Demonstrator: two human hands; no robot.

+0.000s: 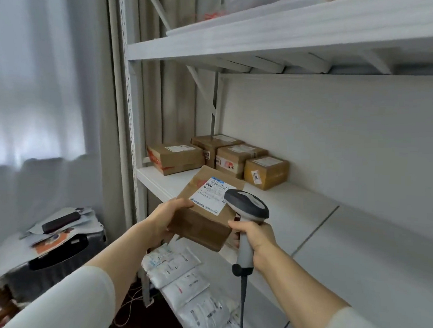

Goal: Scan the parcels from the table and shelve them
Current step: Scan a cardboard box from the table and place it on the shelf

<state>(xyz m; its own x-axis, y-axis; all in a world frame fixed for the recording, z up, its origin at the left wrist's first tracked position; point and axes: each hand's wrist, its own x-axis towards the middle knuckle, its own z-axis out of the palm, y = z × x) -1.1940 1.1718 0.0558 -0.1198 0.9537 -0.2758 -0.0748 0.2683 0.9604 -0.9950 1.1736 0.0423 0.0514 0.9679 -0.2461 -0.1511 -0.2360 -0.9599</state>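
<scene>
Far left, by the curtain: one dark case (62,258) with loose papers and one flat black device (60,222) on top.

Next is the left hand (166,219). Its fingers curl round the left end of one brown parcel (202,225), thumb on top. The parcel is in the air, tilted, in front of the middle shelf (308,218), with one white label (212,195) facing up.

Behind it on that shelf we count four brown boxes (238,156), grouped at the left rear.

On the lower shelf under the parcel we count at least three white mailer bags (180,267), overlapping; others are cut off at the frame's bottom edge.

Further right is one grey scanner (248,207), head over the label's right corner, cable hanging down. The right hand (256,238) is clenched round its handle. The thumb sits at the parcel's near right corner; we can't tell if it touches.
</scene>
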